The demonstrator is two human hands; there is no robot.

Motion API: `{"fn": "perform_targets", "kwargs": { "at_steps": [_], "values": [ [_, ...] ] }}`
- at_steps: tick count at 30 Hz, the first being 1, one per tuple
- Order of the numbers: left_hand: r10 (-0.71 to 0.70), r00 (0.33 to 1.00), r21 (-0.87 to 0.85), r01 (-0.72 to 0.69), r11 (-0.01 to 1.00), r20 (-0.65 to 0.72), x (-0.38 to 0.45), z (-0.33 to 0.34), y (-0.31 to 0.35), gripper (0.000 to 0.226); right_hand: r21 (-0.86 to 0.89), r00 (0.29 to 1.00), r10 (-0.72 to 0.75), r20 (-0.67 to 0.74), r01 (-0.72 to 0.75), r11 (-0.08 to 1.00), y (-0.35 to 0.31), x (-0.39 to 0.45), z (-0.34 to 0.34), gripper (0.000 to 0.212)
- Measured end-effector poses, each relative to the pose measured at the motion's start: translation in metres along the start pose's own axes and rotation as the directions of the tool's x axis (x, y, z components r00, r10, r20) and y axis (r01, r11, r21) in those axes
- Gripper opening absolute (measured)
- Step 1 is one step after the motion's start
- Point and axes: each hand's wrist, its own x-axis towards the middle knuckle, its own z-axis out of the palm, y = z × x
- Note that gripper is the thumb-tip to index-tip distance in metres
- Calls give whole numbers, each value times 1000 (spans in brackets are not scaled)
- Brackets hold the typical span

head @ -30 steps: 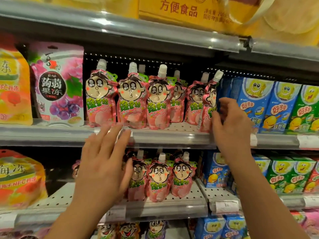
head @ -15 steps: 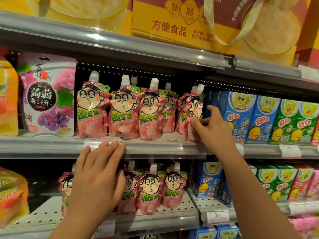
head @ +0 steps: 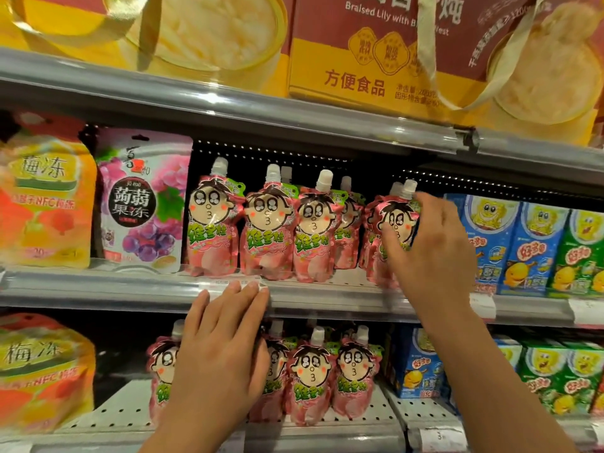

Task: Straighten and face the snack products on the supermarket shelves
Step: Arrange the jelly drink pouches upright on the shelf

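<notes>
Right grip point(head: 431, 246) curled round the end pouch point(head: 397, 223) of the pink row on the middle shelf point(head: 327, 297), thumb across its printed face, fingers behind its right edge near the cap. Left grip point(head: 222, 348) flat and relaxed, holding nothing, fingertips point(head: 251, 289) touching the shelf's front rail below the second pouch. Held pouch upright at the row's right end, just beside the blue cartons point(head: 490, 237), face turned roughly forward.

Done, by the look of it: three front pouches point(head: 264, 230) to the left stand upright, faces out, evenly side by side. Still to do, probably: setting the held pouch square with the others and closing the gap between it and the third pouch, where rear pouches show through. Lower pouches point(head: 313, 377) on the shelf beneath lean a little and look untended; the leftmost is partly hidden behind the left hand. Jelly bags point(head: 143, 204) at left already face out.
</notes>
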Motion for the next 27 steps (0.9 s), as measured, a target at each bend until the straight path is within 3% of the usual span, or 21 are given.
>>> {"fn": "perform_targets", "kwargs": {
  "at_steps": [2,4,7,9,12,18,22,27],
  "values": [
    [1,1000,-5,-1,1000,-11,1,0,1,61,172,987,-161,-16,161,972,-20,17,-6,43],
    [-1,1000,-16,1,1000,-23,1,0,1,60,349,975,-169,143,110,931,-42,44,-9,48],
    [-1,1000,-20,1,1000,-29,1,-1,2,59,332,869,-161,468,-4,943,-63,83,0,59],
    [-1,1000,-17,0,1000,-19,1,-3,2,59,303,793,-197,576,17,953,-69,96,9,47],
    [11,1000,-5,-11,1000,4,0,-5,1,60,275,765,-245,595,93,957,-68,102,14,24],
    [29,999,-10,-29,1000,22,-1,-7,-2,63,283,774,-192,603,17,959,-43,111,8,23],
    [11,1000,-25,-10,1000,11,-1,-5,-1,61,162,793,-169,585,91,983,-31,109,4,23],
    [-2,1000,-28,2,1000,24,-2,-4,0,60,184,791,-184,583,93,979,-23,102,3,32]
  ]
}}
